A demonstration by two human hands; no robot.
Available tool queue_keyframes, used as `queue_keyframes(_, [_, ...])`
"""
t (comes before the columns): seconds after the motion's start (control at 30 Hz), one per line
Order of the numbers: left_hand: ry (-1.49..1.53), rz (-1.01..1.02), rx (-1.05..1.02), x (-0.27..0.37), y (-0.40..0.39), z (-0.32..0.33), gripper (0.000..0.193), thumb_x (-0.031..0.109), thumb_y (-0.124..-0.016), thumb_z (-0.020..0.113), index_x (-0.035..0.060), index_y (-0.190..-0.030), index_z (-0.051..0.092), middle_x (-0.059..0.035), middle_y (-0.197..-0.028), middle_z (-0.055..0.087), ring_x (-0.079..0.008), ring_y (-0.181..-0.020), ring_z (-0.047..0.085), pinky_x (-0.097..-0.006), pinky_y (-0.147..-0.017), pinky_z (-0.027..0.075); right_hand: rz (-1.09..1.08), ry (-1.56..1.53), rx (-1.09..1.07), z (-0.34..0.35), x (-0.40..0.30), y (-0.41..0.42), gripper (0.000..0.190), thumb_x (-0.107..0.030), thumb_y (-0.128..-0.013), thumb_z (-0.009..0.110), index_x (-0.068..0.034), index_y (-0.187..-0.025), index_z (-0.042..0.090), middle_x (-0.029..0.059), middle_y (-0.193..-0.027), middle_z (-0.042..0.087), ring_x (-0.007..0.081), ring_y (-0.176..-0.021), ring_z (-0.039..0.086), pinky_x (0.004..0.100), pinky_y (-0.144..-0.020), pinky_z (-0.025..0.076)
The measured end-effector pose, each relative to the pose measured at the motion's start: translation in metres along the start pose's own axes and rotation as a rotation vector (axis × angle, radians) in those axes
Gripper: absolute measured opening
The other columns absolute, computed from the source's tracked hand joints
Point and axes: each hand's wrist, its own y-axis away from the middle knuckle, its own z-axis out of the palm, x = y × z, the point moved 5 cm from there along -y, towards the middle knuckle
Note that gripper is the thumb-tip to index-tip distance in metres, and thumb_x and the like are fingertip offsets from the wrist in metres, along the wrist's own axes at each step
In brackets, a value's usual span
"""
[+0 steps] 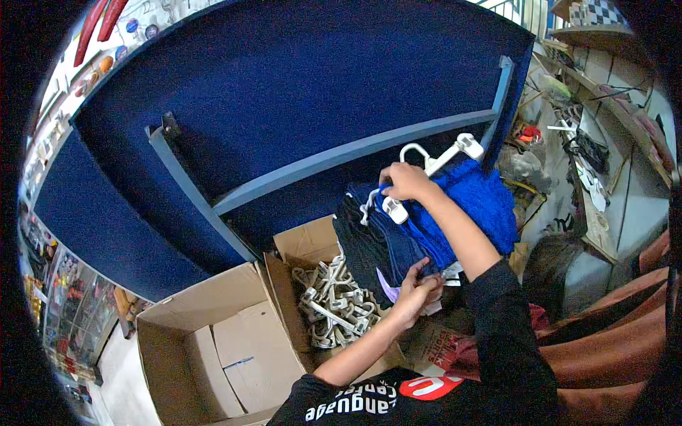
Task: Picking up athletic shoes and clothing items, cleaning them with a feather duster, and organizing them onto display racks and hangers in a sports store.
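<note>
A white plastic clip hanger [443,158] lies over bright blue garments [469,205], a clip at each end. My right hand [405,182] is closed around the hanger's bar, near its left clip, at the top edge of the blue fabric. Below it, my left hand [418,292] touches the lower edge of the stack, its fingers partly hidden, so its hold is unclear. Dark navy and black folded garments [367,237] lie left of the blue ones, with another white hanger hook showing at their top. A pale purple piece [388,286] shows beside my left hand.
One cardboard box [314,242] holds many white clip hangers [335,309]. To its left stands an open cardboard box [181,314]. Beyond is a dark blue panel with a grey frame bar [346,154]. Reddish-brown cloth [602,351] and cluttered shelving [602,101] are on the right.
</note>
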Motion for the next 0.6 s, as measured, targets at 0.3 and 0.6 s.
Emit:
queue_keyframes(0.3, [0.118, 0.107, 0.025, 0.001, -0.008, 0.015, 0.074, 0.018, -0.078, 0.06, 0.0057, -0.131, 0.01, -0.0098, -0.095, 0.056, -0.0108, -0.075, 0.053, -0.0207, -0.064, 0.044, -0.139, -0.303, 0.089, -0.096, -0.032, 0.056, 0.029, -0.022, -0.063, 0.059, 0.0, -0.082, 0.058, 0.0164, -0.071, 0.061, 0.0242, -0.063, 0.059, 0.0318, -0.06, 0.046])
queue_keyframes(0.6, [-0.29, 0.313, 0.122, 0.021, 0.007, 0.0, 0.023, 0.023, -0.074, 0.066, 0.0028, -0.074, 0.056, 0.002, -0.056, 0.051, -0.0021, -0.053, 0.049, -0.0158, -0.047, 0.033, -0.319, -0.748, -0.101, -0.166, -0.102, 0.119, 0.02, -0.013, -0.069, 0.061, 0.001, -0.082, 0.055, 0.0022, -0.064, 0.056, 0.0043, -0.056, 0.048, 0.0189, -0.047, 0.037])
